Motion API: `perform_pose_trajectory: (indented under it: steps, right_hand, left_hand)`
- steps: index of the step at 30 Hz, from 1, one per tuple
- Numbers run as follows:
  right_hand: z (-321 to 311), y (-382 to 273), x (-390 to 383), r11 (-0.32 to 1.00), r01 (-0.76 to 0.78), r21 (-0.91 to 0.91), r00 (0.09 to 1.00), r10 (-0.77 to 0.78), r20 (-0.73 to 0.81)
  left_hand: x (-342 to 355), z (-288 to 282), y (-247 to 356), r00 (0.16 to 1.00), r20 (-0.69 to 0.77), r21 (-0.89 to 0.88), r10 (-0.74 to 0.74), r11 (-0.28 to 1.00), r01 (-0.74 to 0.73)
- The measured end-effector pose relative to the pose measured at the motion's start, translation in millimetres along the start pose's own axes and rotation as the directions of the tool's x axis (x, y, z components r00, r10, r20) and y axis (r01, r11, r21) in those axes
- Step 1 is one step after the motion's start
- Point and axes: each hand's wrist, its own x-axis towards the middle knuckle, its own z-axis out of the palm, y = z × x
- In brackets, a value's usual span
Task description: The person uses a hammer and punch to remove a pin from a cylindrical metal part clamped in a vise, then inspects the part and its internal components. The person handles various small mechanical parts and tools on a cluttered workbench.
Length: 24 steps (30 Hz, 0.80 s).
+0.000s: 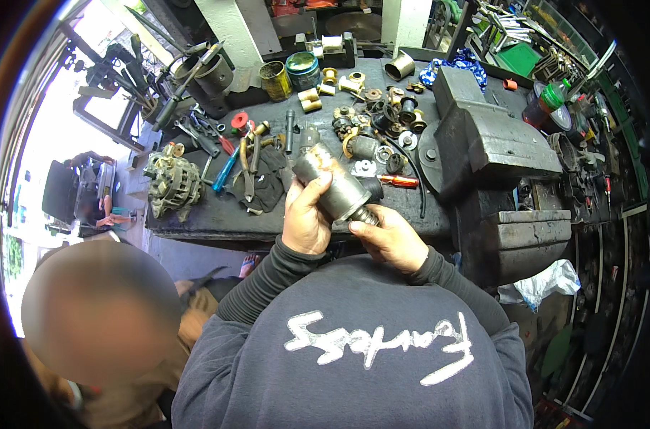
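Note:
Above the front edge of the workbench I hold a grey metal motor housing (337,187), a tilted cylinder with rusty patches on its upper side. My left hand (307,220) is wrapped round its left side, thumb on top. At the lower right end a short ridged shaft (368,216) sticks out, and my right hand (393,239) grips it between thumb and fingers. Just behind the housing lie a red-handled screwdriver (400,181) and small metal parts. To the left are pliers (249,175) on a dark cloth (271,182) and a blue-handled tool (227,170).
A large bench vise (493,146) stands at the right. An alternator (173,184) sits at the bench's left end. Spools and coils (382,107) cover the back middle, near a yellow can (275,81) and a blue-lidded jar (303,70). Another person (103,314) is at my lower left.

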Motion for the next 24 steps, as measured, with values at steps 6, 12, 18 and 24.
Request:
perform_pose_trajectory:
  steps: [6, 12, 18, 24]
  right_hand:
    - [2.4, 10.1, -3.2, 0.992, -0.084, 0.090, 0.996, 0.080, 0.047]
    - [-1.6, 9.6, -7.4, 0.896, -0.261, 0.359, 0.965, 0.232, 0.124]
    - [-9.8, 9.1, -8.6, 0.774, -0.323, 0.545, 0.943, 0.214, 0.255]
    - [-13.6, 14.0, -7.9, 0.795, -0.293, 0.532, 0.950, 0.179, 0.256]
  left_hand:
    - [11.8, -14.9, -15.5, 0.969, -0.080, -0.105, -0.232, 0.969, 0.223]
    - [12.3, -10.3, -16.3, 0.949, 0.018, -0.203, -0.314, 0.928, 0.311]
    - [16.5, -6.8, -19.1, 0.954, 0.050, -0.234, -0.296, 0.925, 0.299]
    - [18.6, -5.6, -22.2, 0.959, 0.059, -0.225, -0.277, 0.932, 0.283]
